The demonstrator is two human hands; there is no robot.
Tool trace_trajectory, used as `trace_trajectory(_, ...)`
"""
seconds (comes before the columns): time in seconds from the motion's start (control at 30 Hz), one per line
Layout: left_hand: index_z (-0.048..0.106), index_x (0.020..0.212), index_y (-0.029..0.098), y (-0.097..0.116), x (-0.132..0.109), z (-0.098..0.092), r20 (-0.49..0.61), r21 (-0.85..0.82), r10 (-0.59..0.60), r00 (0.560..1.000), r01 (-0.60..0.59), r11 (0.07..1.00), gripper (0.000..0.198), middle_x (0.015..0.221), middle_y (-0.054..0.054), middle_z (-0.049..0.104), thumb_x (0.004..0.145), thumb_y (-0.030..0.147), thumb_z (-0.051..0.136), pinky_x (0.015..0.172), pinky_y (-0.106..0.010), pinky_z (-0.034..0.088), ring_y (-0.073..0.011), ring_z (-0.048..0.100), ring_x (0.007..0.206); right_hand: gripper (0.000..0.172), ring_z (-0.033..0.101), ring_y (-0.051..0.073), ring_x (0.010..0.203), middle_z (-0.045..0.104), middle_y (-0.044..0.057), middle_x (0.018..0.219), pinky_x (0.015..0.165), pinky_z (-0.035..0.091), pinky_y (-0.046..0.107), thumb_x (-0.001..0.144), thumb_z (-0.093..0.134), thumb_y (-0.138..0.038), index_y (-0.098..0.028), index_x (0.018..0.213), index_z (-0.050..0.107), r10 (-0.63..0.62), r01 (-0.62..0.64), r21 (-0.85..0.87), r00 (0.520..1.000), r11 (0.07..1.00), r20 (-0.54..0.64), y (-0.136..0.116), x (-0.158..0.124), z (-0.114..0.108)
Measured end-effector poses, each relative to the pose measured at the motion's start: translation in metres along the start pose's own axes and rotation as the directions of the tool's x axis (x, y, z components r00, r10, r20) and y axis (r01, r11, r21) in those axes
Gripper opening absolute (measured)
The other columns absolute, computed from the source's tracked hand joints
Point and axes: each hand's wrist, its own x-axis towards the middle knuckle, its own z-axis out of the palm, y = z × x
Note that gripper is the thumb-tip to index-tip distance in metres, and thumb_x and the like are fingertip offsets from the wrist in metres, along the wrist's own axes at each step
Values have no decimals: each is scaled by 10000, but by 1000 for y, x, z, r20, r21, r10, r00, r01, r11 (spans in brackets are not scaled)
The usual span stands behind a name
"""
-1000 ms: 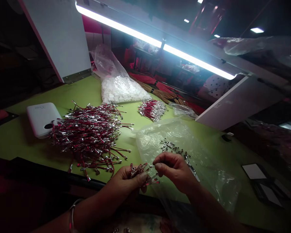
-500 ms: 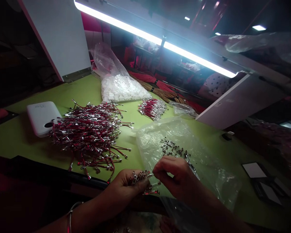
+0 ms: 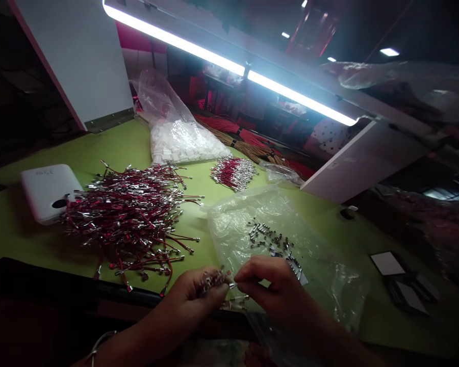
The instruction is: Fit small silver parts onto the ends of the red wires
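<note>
My left hand [image 3: 193,295] is shut on a small bunch of red wires with silver metal terminals [image 3: 211,283], their ends fanning out past my fingers. My right hand [image 3: 271,285] pinches a tiny metal terminal [image 3: 232,285] between finger and thumb, right by that bunch. Beneath and beyond my right hand lies a clear plastic bag [image 3: 309,260] with several loose metal terminals [image 3: 270,239] scattered on it. To the left, a large tangled heap of red wires with silver terminals [image 3: 128,219] sits on the green table.
A smaller bunch of red wires [image 3: 233,173] and a bag of white plastic parts [image 3: 183,142] lie farther back. A white rounded box [image 3: 48,192] touches the heap. Coiled red and brown wire bundles [image 3: 237,137] lie behind the table; dark card holders [image 3: 403,285] sit right.
My right hand has come down and closer to my left hand, now pinching at the bunch. The whole scene has shifted slightly left in view.
</note>
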Motion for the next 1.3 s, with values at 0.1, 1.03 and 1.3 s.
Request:
trace_trajectory(0.1, 650, 768, 195, -1, 5, -2, -166, -102, 35, 986, -53, 993, 300, 622, 39, 513, 763, 466, 776, 508, -198, 309, -102, 392, 560, 122, 682, 158, 746, 750, 20, 867, 682, 490, 243, 929, 634, -245, -207, 1017, 710, 97, -115, -245, 992, 963, -86, 21, 2, -16)
trace_trajectory(1.03, 579, 801, 178, -15, -2, -11, 15, -250, -157, 987, 156, 956, 357, 512, 94, 400, 823, 504, 722, 369, -207, 131, -33, 240, 367, 290, 600, 195, 661, 668, 103, 780, 610, 335, 289, 776, 534, 38, -135, 948, 692, 105, -24, -796, 993, 604, 50, 60, 37, -24)
trace_trajectory(1.3, 563, 702, 174, -4, -3, -6, 31, -156, -186, 982, 189, 970, 431, 447, 95, 387, 779, 566, 722, 355, -199, 155, -45, 254, 355, 185, 637, 140, 592, 651, 3, 677, 588, 508, 244, 949, 584, -329, -183, 837, 606, 177, -165, 111, 978, 980, -113, 30, 20, -5)
